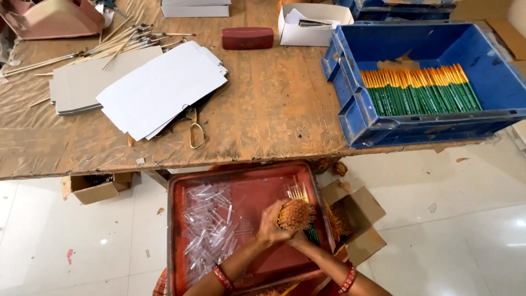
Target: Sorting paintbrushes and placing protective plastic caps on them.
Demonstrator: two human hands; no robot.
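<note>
Both hands' fingers clenched round brush bundle (296, 214) over red tray (241, 178); clear caps (211, 225) alongside, blue crate (493, 77) beyond.

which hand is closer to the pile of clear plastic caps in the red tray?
Left. The left hand sits just right of the clear caps in the red tray. The right hand is farther right, under the brush bundle.
</note>
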